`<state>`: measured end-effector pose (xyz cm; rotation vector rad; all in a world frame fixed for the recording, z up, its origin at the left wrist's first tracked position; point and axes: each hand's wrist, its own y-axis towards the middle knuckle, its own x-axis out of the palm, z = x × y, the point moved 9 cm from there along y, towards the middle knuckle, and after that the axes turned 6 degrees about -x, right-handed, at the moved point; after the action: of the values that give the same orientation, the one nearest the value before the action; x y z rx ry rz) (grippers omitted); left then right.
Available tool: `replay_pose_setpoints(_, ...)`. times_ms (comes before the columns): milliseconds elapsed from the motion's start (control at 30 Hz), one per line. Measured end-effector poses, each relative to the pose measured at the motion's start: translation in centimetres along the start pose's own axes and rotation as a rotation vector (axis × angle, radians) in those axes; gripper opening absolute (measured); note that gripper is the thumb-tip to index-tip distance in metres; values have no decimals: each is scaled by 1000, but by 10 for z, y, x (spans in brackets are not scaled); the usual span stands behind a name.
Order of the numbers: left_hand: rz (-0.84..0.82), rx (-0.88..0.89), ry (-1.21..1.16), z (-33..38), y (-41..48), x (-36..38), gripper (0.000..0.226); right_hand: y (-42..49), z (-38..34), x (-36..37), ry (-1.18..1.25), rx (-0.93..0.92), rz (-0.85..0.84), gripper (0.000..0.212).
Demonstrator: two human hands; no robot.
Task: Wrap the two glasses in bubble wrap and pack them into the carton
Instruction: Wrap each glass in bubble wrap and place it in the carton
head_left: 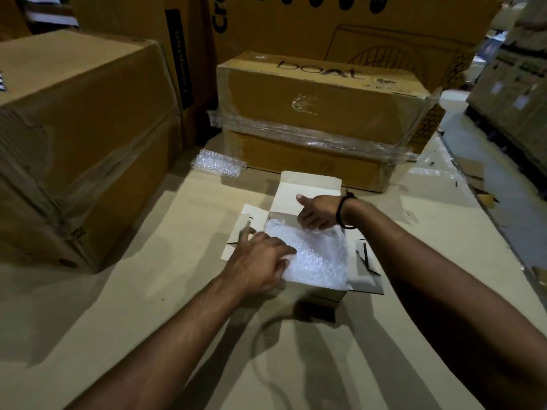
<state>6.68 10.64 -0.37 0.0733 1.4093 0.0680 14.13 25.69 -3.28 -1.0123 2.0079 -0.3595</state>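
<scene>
A small white carton point(307, 187) stands open on the cardboard-covered work surface, its flaps spread out. A bundle of bubble wrap point(319, 255) fills its inside; the glasses themselves are hidden in it. My left hand point(260, 255) presses on the bundle's left side with fingers spread. My right hand point(316, 213) rests at the carton's far edge, thumb against the upright rear flap and fingers on the wrap. A second bubble-wrap roll point(219, 164) lies farther back on the surface, to the left.
A taped brown box marked "boat" point(322, 113) stands right behind the carton. A large brown box point(77, 137) crowds the left side. Taller cartons point(340, 22) wall off the back. An aisle floor point(485, 161) runs along the right.
</scene>
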Motion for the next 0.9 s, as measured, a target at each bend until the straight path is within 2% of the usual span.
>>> replay_pose_setpoints(133,-167,68,25,6,-11,26,54,-6,18,-4,-76,96,-6,85)
replay_pose_setpoints(233,-208,57,50,7,-6,29,53,-7,25,11,-67,130,-47,92)
replay_pose_setpoints(367,-130,48,-2,18,-2,17,51,-13,15,-3,-72,45,-25,88)
replay_pose_setpoints(433,-88,97,-64,34,-3,12,51,-20,4,-21,-271,-56,41,64)
replay_pose_setpoints(500,-135,171,-101,56,-5,19,52,-27,2,-31,-606,-76,64,38)
replay_pose_setpoints(633,-185,179,21,74,0,34,62,-32,22,-15,-999,25,-1,21)
replay_pose_setpoints(733,-210,119,84,80,7,36,65,-24,35,0,-1133,61,-61,26)
replay_pose_setpoints(900,-227,104,118,94,7,31,75,-34,34,-1,-1134,6,-45,35)
